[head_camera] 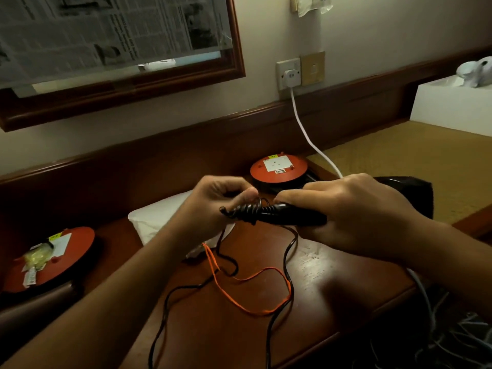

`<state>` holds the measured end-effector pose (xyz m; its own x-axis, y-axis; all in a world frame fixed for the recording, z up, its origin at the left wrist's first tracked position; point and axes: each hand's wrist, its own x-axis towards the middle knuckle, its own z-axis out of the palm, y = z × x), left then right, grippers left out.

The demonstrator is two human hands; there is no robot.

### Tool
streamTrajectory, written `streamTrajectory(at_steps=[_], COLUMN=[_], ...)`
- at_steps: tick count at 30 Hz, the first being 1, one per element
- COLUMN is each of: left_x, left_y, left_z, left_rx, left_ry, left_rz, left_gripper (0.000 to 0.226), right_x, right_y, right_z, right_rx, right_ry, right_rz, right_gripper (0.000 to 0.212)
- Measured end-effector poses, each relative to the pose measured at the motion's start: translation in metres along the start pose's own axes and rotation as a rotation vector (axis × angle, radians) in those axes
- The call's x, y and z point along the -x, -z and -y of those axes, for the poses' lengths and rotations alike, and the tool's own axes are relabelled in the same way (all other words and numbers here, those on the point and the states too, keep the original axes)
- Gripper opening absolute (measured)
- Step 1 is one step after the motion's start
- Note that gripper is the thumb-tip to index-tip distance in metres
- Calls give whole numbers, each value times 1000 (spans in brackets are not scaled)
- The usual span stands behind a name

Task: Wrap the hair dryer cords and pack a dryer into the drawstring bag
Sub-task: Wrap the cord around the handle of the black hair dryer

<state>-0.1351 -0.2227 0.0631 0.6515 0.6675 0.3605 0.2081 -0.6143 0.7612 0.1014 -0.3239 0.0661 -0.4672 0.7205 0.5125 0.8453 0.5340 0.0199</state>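
A black hair dryer is held above the wooden desk; its body sticks out to the right of my right hand, which grips the handle. Several turns of black cord are wound around the handle's end. My left hand pinches the cord at those turns. The loose rest of the cord hangs down and trails over the desk toward the front edge. A white drawstring bag lies flat behind my left forearm, its orange drawstring looping across the desk.
Two round orange extension reels stand on the desk, one at back centre, one at far left. A white cable runs from a wall socket. Tangled grey cables hang off the desk's right edge. A white box sits far right.
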Motion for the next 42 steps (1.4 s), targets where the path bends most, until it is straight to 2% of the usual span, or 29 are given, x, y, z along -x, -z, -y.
streamTrajectory(at_steps=[3, 5, 8, 10, 12, 14, 16, 18, 20, 22, 25, 28, 30, 32, 34, 36, 40, 42], left_x=[21, 36, 53, 52, 38, 20, 6, 0, 2, 10, 31, 50, 50, 39, 23, 9, 1, 9], left_y=[-25, -33, -34, -25, -12, 4, 17, 21, 12, -5, -28, -34, -25, -11, 6, 18, 8, -7], left_z=[13, 12, -6, -22, -34, -41, -40, -30, -19, -10, -7, -18, -30, -43, -51, -46, -18, -9], left_rx=[159, 42, -445, -623, -703, -653, -546, -346, -118, -26, -186, -505, -667, -738, -707, -600, -21, 122], left_ry=[159, 212, 59, -124, -255, -277, -206, -97, -15, 70, 159, -42, -251, -365, -376, -295, 28, 147], left_rz=[10, 55, 142, 97, 65, 33, 4, 22, 39, 19, 125, 183, 106, 35, 4, -6, 86, 127], left_gripper=[18, 25, 27, 17, 11, 6, 7, 5, 6, 18, 21, 20, 23, 18, 10, 12, 10, 14], right_x=[1, 2, 5, 4, 2, 1, 3, 5, 5, 4, 3, 3, 2, 1, 1, 3, 2, -1], right_y=[-1, -4, -10, -12, -15, -16, -14, -6, 4, 11, 14, 10, 3, -5, -14, -15, -4, 0], right_z=[-5, -7, -12, -12, -5, 6, 12, 13, 12, 9, 1, -5, -3, 4, 12, 15, 16, 14], right_rx=[-99, -87, -16, 38, 67, 102, 133, 89, -4, -34, -64, 44, 109, 123, 191, 202, 119, 36], right_ry=[-154, -247, -330, -319, -245, -135, -6, 39, -8, -63, -209, -293, -258, -207, -101, -19, 35, -17], right_rz=[-14, 11, 78, 136, 185, 206, 172, 92, 28, -7, -52, 16, 80, 131, 160, 122, 29, 9], right_gripper=[38, 37, 38, 38, 40, 45, 50, 45, 37, 33, 34, 34, 33, 37, 46, 49, 42, 36])
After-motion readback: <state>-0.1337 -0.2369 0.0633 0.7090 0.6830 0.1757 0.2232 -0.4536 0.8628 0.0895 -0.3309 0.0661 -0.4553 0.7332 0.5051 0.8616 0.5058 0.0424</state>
